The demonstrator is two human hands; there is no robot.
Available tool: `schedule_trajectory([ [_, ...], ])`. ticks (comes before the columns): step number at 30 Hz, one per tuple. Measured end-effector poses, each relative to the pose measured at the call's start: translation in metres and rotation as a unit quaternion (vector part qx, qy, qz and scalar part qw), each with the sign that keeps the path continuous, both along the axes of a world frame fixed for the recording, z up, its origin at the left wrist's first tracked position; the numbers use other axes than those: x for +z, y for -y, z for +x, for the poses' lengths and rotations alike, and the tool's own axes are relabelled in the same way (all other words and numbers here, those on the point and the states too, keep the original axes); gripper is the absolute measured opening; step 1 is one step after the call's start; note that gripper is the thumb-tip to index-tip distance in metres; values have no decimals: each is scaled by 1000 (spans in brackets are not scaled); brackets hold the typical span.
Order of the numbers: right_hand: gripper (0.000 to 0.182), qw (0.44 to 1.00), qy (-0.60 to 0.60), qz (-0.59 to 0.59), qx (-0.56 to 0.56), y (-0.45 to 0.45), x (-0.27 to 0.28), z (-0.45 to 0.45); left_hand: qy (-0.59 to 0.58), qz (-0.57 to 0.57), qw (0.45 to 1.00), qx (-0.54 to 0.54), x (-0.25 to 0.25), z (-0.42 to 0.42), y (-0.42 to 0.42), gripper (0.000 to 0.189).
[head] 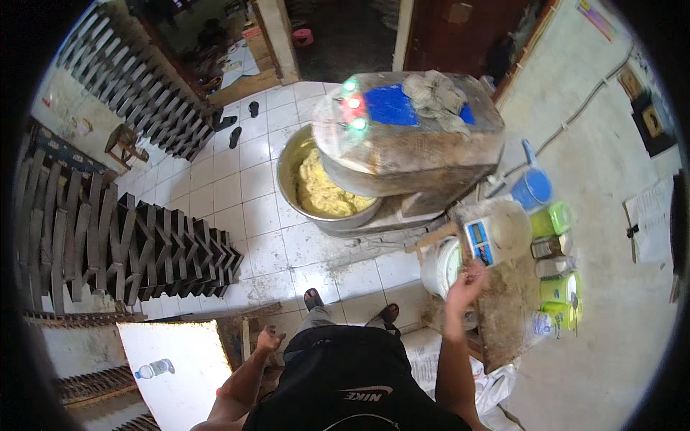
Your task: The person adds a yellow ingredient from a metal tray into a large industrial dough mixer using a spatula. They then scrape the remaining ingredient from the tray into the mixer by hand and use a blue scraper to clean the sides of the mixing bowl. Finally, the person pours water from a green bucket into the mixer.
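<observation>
My right hand (pixel 468 285) reaches over the near left edge of a worn wooden table (pixel 506 301), just below a digital kitchen scale (pixel 479 242); it is blurred, and whether it holds something I cannot tell. A round, pale pan or bowl (pixel 511 229) rests at the scale's far side. Beside the table edge stands a white bucket (pixel 442 266). My left hand (pixel 271 339) hangs in the air with fingers partly bent and nothing seen in it. Farther ahead, yellowish dough (pixel 329 188) lies in the metal bowl (pixel 288 199) of a large floor mixer (pixel 409 156).
Green-lidded containers and jars (pixel 560 288) line the wall side of the table, near a blue plastic dipper (pixel 531 186). Stacked dark metal pans (pixel 135 248) stand at left. A plastic bottle (pixel 156 368) lies on a white board (pixel 183 350). A cloth (pixel 436 97) tops the mixer.
</observation>
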State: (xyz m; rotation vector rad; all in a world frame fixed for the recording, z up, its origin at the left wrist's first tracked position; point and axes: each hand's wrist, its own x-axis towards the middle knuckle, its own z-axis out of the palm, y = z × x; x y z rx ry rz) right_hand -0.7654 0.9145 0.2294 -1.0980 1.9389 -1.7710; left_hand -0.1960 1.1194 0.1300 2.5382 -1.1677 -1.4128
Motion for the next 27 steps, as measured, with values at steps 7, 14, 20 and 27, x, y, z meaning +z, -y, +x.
schedule_trajectory([
  [7, 48, 957, -117, 200, 172, -34, -117, 140, -169, -164, 962, 141, -18, 107, 85, 60],
  [14, 36, 960, -70, 198, 188, 75, -12, 244, -245, -243, 925, 157, 10, 157, 227, 51],
  [20, 38, 927, -343, 79, 131, 231, 96, 267, -261, -269, 927, 15, 20, 170, 342, 50],
  [27, 52, 948, -275, 139, 83, 388, 163, 236, -170, -213, 962, -31, 4, 258, 416, 52],
])
